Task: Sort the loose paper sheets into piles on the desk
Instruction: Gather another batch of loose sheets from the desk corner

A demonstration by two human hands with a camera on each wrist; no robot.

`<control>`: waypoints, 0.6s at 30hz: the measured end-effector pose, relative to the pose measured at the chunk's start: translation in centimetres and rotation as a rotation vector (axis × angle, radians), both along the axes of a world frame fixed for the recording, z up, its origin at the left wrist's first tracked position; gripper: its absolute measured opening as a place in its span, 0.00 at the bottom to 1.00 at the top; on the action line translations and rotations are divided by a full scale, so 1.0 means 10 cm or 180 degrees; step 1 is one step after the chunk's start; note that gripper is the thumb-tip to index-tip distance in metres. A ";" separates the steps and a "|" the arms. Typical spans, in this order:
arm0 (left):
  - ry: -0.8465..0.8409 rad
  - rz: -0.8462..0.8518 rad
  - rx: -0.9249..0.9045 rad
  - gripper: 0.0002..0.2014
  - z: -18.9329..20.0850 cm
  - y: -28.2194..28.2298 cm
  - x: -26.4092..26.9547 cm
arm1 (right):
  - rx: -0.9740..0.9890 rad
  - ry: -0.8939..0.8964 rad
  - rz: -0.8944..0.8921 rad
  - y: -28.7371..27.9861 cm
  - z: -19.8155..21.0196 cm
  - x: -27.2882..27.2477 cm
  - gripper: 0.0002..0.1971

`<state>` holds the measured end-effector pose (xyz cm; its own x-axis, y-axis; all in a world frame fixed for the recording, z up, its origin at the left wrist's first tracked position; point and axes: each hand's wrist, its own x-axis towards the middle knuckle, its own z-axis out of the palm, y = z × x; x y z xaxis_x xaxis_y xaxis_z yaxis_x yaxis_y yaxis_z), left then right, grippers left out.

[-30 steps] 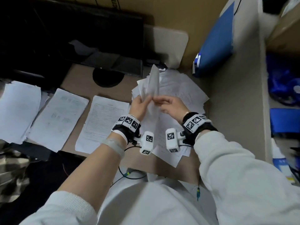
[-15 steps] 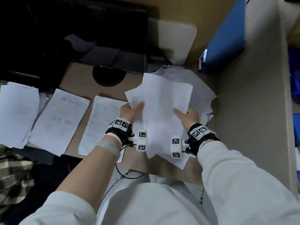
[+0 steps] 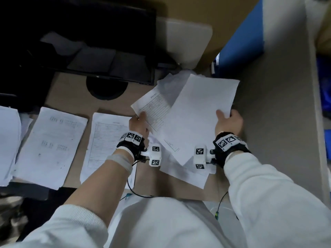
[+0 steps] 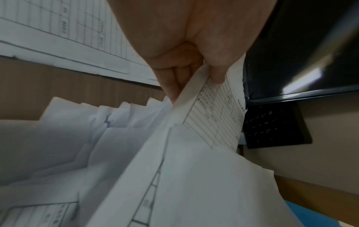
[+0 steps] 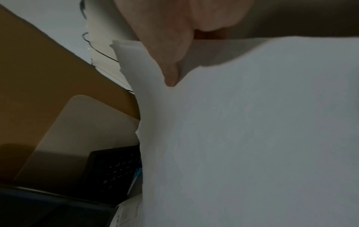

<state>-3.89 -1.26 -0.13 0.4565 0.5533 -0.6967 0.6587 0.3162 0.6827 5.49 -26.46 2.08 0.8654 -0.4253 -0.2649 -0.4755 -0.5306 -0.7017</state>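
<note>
Left hand (image 3: pixel 138 125): pinching the near-left edge of one sheet with a printed grid (image 3: pixel 155 109), thumb on top and fingers (image 4: pixel 175 79) curled beneath, as the left wrist view is showing. Right hand (image 3: pixel 228 122): gripping the right edge of one blank-faced sheet (image 3: pixel 200 113), thumb (image 5: pixel 170 61) pressing on the upper face; the fingers are lying hidden under the paper. Both sheets are being held raised over a loose heap of paper (image 3: pixel 186 170) at the right of the table (image 3: pixel 71 97), the blank-faced sheet overlapping the gridded one. Both forearms are reaching forward, wrists roughly level, each wearing a black band with printed markers. Sorted piles lying flat on the table to the left, counted: three, namely a form pile (image 3: pixel 107 140) just beside the left hand, a middle pile (image 3: pixel 50 147), and a far-left pile (image 3: pixel 8 140) cut by the frame edge. Behind: one dark monitor (image 3: pixel 80 38), one blue folder (image 3: pixel 241 49) leaning at the right.
</note>
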 end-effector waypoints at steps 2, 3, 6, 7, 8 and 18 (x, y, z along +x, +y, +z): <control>-0.0173 0.0186 -0.0070 0.08 0.10 0.05 0.06 | -0.0251 -0.0087 0.0000 0.09 0.15 0.07 0.13; -0.0255 0.0221 -0.0112 0.08 0.13 0.08 0.09 | -0.0326 -0.0124 0.0032 0.12 0.20 0.09 0.15; -0.0438 0.0128 -0.0037 0.11 0.17 0.12 0.14 | -0.0298 -0.0189 0.0153 0.20 0.32 0.11 0.15; -0.0486 0.0124 -0.0058 0.10 0.18 0.13 0.15 | -0.0221 -0.0194 0.0200 0.24 0.34 0.11 0.13; -0.0527 0.0130 -0.0129 0.09 0.19 0.13 0.15 | -0.0102 -0.0196 0.0260 0.28 0.34 0.10 0.12; -0.0580 -0.0108 -0.0513 0.02 0.07 0.10 -0.01 | 0.0220 -0.0242 0.0583 0.39 0.27 0.04 0.06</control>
<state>-3.98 -0.23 0.55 0.5992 0.4238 -0.6792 0.5414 0.4105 0.7337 5.93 -22.59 4.80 0.9452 -0.2422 -0.2190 -0.3200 -0.5527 -0.7695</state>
